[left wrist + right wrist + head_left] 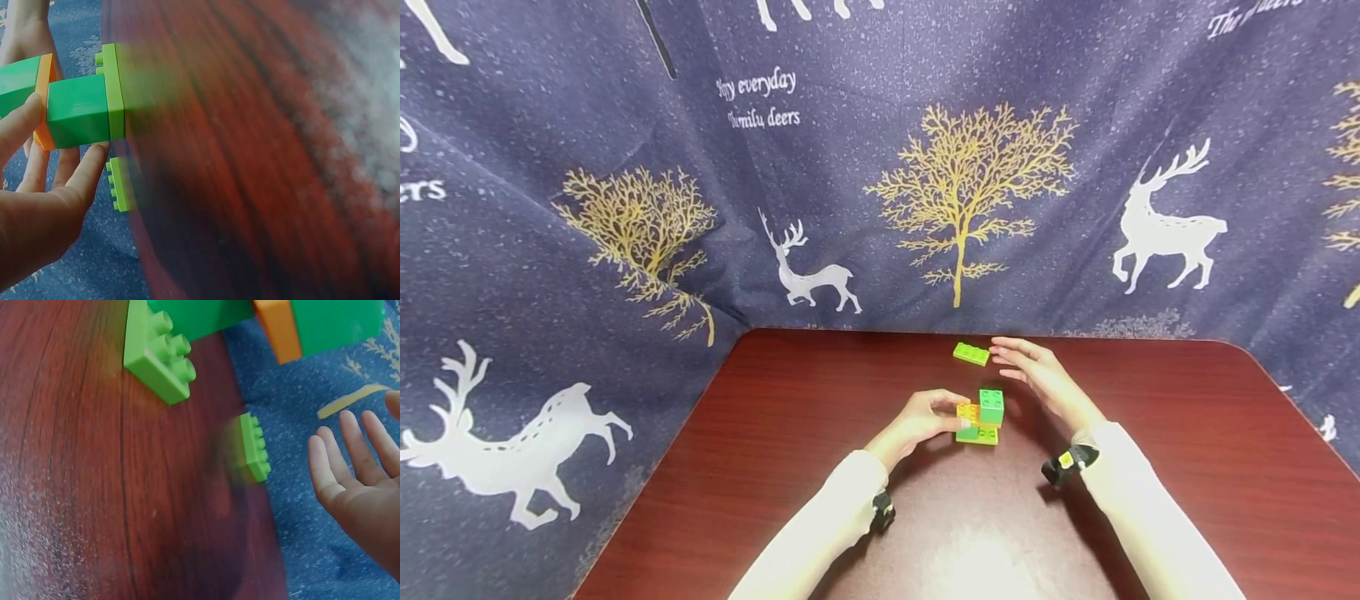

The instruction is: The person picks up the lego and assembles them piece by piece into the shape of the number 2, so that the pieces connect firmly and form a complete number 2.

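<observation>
A stack of building blocks stands on the table: a lime-green base plate, a green block, an orange plate and a second green block on top at the right. My left hand grips the stack from the left, thumb at the orange plate and fingers along the far side. Apart from the stack, my right hand hovers with fingers extended and nothing in them. Its fingertips lie just right of a loose lime-green plate, which rests studs up behind the stack.
The dark red wooden table ends at a far edge behind the loose plate. A blue cloth with deer and trees hangs just beyond it. Each wrist carries a black strap.
</observation>
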A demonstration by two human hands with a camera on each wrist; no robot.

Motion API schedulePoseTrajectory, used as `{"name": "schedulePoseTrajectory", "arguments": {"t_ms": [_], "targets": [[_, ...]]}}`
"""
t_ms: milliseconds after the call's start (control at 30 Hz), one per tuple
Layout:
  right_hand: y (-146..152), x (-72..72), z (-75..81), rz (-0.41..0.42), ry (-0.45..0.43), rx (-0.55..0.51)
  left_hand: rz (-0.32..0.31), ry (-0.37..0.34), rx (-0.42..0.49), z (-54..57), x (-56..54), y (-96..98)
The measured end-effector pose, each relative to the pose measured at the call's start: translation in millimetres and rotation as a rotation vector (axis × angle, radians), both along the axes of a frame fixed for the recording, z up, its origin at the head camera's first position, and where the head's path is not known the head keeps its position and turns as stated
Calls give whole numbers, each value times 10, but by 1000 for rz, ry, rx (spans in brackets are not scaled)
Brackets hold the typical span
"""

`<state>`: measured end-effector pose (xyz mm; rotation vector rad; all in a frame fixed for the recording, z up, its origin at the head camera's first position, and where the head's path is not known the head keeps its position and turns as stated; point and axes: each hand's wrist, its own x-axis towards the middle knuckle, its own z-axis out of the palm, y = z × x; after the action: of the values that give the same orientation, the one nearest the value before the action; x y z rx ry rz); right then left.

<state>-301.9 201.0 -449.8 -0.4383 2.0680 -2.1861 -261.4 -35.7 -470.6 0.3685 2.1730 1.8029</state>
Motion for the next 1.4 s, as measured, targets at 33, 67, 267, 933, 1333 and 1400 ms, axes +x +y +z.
{"name": "schedulePoseTrajectory", "arguments": {"t_ms": [33,67,267,933,1333,1400], "targets": [[-1,-16,-13,-8,0,5,0,6,1,0,0,-1],[-2,-33,-26,-13,2,7,0,10,-1,0,-2,-3],[-21,-119,-92,-42,-7,23,2,11,-2,2,-13,-9],[-91,-365,-194,-62,-57,109,7,6,3,-5,-24,6],[-88,-482,-335,-32,7,362,8,-11,-2,11,4,-2],[-86,-487,-346,-14,10,385,7,-9,-10,14,5,-5]]}}
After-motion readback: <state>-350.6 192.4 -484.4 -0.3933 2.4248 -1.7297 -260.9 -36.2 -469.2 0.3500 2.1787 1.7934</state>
